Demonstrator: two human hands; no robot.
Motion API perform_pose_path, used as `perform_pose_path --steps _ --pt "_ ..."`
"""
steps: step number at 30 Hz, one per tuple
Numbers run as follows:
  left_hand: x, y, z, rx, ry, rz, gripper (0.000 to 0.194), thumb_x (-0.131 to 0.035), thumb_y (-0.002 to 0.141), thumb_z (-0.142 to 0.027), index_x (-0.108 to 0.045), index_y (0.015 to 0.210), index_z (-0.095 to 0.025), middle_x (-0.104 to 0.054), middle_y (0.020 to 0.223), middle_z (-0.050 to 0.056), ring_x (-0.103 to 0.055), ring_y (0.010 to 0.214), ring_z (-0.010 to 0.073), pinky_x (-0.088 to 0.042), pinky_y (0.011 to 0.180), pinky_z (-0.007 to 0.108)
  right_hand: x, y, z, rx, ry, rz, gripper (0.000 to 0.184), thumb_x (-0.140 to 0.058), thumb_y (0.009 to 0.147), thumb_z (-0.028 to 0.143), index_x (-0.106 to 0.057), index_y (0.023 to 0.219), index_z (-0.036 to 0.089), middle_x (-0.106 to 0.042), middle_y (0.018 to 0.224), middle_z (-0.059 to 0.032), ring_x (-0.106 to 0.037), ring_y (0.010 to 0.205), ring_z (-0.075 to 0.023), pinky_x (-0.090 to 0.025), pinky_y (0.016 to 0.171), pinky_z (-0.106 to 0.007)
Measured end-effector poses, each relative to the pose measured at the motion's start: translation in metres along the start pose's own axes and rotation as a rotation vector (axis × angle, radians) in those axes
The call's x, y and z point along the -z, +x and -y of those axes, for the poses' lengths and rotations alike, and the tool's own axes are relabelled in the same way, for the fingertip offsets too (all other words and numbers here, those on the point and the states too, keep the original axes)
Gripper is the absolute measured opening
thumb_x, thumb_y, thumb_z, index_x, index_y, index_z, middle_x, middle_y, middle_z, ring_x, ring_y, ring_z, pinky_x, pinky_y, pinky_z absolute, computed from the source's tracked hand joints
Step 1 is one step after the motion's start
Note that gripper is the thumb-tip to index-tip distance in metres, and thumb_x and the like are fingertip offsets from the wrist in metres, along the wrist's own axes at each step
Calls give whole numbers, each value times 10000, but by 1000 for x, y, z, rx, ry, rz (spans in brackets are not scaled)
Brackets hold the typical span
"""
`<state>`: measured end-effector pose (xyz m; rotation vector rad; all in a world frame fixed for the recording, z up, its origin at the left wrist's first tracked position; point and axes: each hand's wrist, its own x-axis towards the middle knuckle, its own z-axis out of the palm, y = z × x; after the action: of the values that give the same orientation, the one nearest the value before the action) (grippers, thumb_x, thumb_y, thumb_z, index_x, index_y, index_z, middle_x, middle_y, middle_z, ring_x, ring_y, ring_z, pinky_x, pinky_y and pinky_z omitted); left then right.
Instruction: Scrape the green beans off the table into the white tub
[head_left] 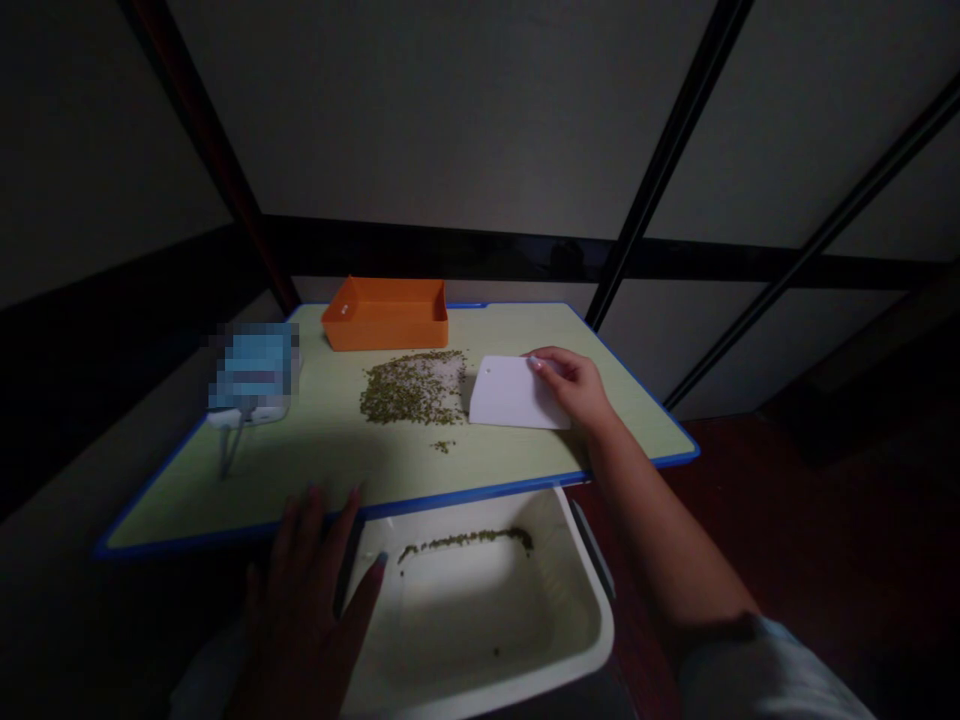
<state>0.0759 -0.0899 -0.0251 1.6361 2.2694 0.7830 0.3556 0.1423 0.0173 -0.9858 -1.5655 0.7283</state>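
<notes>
My right hand (574,385) grips a flat white scraper (514,392) by its right side, thumb on top. The scraper is held over the tabletop, just right of a spread of small green-brown bits (409,388) that look like dried leaves or seeds. A smaller cluster lies nearer the front. My left hand (319,560) is in shadow with its fingers spread, beside the left rim of a white basin (600,640). Inside the basin, a line of the same bits (469,538) runs along the far side of the floor.
An orange open box (386,325) stands at the back of the pale table (315,455), which has a blue edge. On the left is a blurred blue object (259,365) on a stand-like base. Dark-trimmed panels (450,120) rise behind the table.
</notes>
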Motion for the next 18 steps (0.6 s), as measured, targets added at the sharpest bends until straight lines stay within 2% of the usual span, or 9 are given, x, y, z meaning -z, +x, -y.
perform_pose_path --steps 7,18 --pt "3 -1 -4 3 -7 10 679 -219 999 -616 -462 1528 -267 -227 1763 102 -98 1671 287 -132 1324 760 1 1 -1 6 -20 -14 339 -755 756 537 -790 848 213 -821 932 -93 -722 900 -265 -542 855 -401" --pt "-1 1 2 -13 1 9 696 -205 996 -624 -460 1528 -253 -227 1762 120 -87 1672 292 -149 1318 770 0 3 -7 31 -37 -22 334 -751 770 547 -803 847 226 -832 945 -84 -733 925 -264 -552 886 -411"
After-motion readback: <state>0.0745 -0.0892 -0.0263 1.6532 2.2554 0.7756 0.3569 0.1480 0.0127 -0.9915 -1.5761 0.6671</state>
